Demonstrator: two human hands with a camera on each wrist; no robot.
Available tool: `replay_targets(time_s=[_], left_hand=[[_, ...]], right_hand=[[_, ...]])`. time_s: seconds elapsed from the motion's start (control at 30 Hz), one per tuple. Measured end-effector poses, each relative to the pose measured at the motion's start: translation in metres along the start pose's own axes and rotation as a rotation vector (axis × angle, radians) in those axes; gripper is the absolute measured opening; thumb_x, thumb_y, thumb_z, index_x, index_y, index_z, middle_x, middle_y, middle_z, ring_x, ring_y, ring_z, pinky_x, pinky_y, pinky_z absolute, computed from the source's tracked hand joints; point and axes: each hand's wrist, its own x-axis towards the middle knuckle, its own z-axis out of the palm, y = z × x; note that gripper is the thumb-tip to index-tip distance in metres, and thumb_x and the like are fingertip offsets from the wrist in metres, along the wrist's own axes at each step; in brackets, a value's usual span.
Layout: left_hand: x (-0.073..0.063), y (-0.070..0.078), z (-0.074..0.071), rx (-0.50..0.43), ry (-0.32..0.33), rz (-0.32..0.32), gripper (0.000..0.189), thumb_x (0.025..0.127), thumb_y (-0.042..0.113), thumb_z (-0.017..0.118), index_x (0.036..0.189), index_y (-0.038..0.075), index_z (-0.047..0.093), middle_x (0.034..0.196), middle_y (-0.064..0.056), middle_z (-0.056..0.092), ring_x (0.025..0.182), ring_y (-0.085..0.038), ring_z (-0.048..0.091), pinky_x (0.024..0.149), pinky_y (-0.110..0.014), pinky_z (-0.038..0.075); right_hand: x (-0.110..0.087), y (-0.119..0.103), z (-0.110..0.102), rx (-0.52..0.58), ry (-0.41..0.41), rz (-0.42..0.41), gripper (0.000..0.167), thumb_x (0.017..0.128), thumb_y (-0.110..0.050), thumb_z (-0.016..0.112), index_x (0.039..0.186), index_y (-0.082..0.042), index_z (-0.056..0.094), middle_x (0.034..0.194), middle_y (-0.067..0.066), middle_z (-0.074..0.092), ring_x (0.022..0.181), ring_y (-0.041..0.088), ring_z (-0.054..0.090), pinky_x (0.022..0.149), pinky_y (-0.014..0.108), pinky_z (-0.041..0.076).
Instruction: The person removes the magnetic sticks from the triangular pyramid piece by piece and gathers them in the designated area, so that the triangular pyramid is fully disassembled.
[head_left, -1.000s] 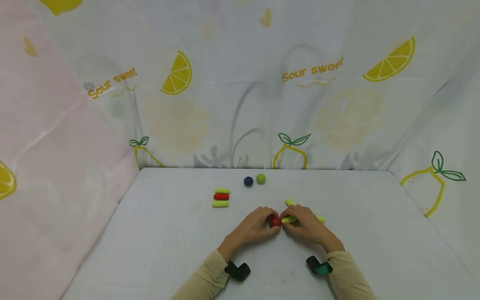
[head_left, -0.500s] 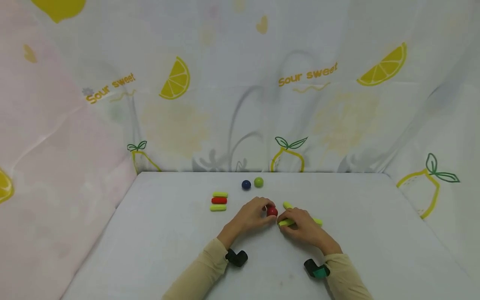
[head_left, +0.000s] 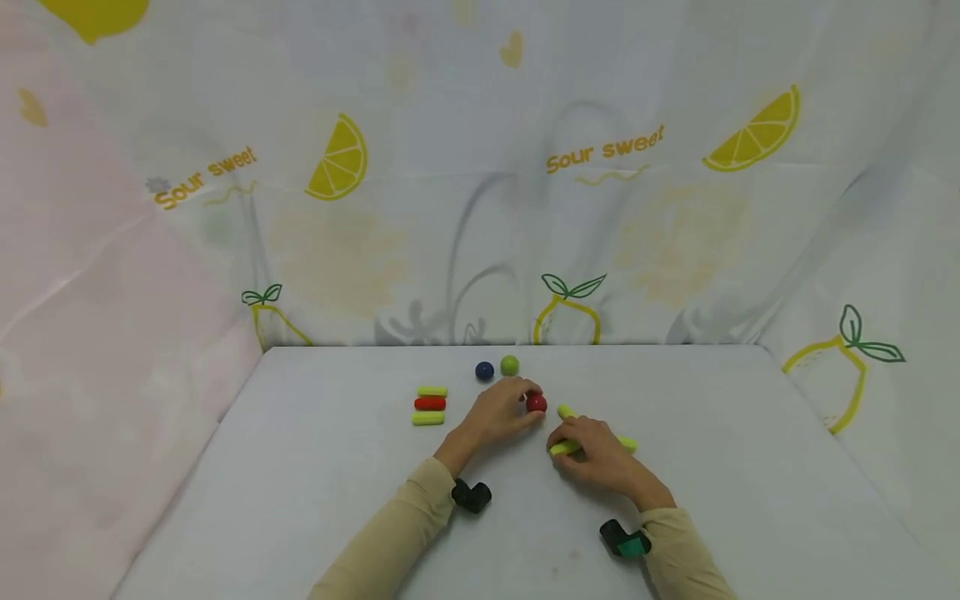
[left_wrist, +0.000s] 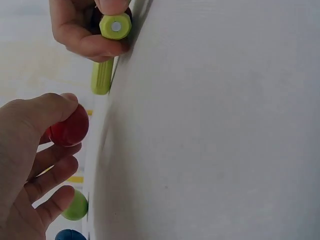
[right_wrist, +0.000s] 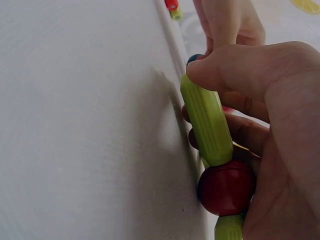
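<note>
In the head view my left hand (head_left: 497, 415) pinches a red ball (head_left: 536, 403) between thumb and fingers. The left wrist view shows that ball (left_wrist: 71, 126) raised off the tabletop. Right of it, apart by a small gap, my right hand (head_left: 600, 457) grips a yellow-green ridged rod (head_left: 565, 447). Seen from the right wrist, the thumb presses along this rod (right_wrist: 207, 122), whose lower end touches a dark red ball (right_wrist: 226, 188). A further yellow-green rod (right_wrist: 229, 228) meets that ball's other side. Beyond the right fingers a yellow-green rod (head_left: 566, 412) sticks out, partly hidden.
A dark blue ball (head_left: 484, 372) and a green ball (head_left: 510, 365) lie near the back edge of the white table (head_left: 300, 467). To the left, a red rod (head_left: 430, 403) lies between two yellow-green rods (head_left: 427, 418). A lemon-print cloth (head_left: 420, 208) hangs behind.
My left hand has carried the red ball away from the rod's tip, toward the back and slightly left. The right hand keeps its grip nearly in place; the head view has shifted a little.
</note>
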Motion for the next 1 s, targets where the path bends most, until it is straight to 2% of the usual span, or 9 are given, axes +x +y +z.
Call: replay_targets(time_s=[0.2,0.47,0.73,0.87,1.0], left_hand=[[0.011,-0.002,-0.009,0.022,-0.002,0.010,0.036,0.089,0.036,0.065,0.118,0.016,0.060,0.109,0.001,0.065,0.095,-0.012,0.059,0.079,-0.024,0.049],[0.031,-0.004,-0.019,0.066,0.031,0.038,0.035,0.088,0.033,0.066,0.117,0.014,0.061,0.110,-0.002,0.065,0.094,-0.015,0.058,0.082,-0.028,0.047],[0.044,-0.006,-0.019,0.132,0.039,0.008,0.036,0.087,0.036,0.067,0.117,0.017,0.061,0.112,0.000,0.065,0.099,-0.019,0.058,0.086,-0.039,0.044],[0.051,-0.010,-0.018,0.178,0.038,-0.020,0.036,0.086,0.037,0.068,0.117,0.019,0.061,0.113,0.001,0.064,0.103,-0.019,0.057,0.090,-0.041,0.040],[0.058,-0.013,-0.015,0.203,0.022,-0.043,0.036,0.086,0.037,0.067,0.117,0.020,0.061,0.111,0.001,0.064,0.101,-0.019,0.057,0.087,-0.040,0.039]], right_hand=[[0.002,-0.001,0.005,-0.006,0.007,-0.024,0.013,0.082,-0.017,0.069,0.094,-0.022,0.065,0.092,-0.012,0.061,0.084,0.006,0.050,0.081,0.037,0.040],[0.001,-0.001,0.006,-0.006,0.036,-0.053,0.012,0.083,-0.017,0.068,0.093,-0.021,0.065,0.089,-0.012,0.061,0.083,0.006,0.051,0.080,0.036,0.040],[0.001,-0.006,0.003,0.009,0.023,-0.051,0.010,0.084,-0.018,0.067,0.094,-0.019,0.065,0.090,-0.010,0.062,0.085,0.008,0.052,0.083,0.038,0.041],[0.002,-0.008,0.000,0.020,0.002,-0.031,0.010,0.085,-0.019,0.067,0.095,-0.019,0.065,0.090,-0.011,0.062,0.087,0.007,0.052,0.085,0.040,0.040],[0.001,-0.007,0.000,0.023,-0.001,-0.014,0.011,0.085,-0.019,0.067,0.096,-0.020,0.064,0.091,-0.013,0.061,0.088,0.007,0.051,0.087,0.041,0.039]])
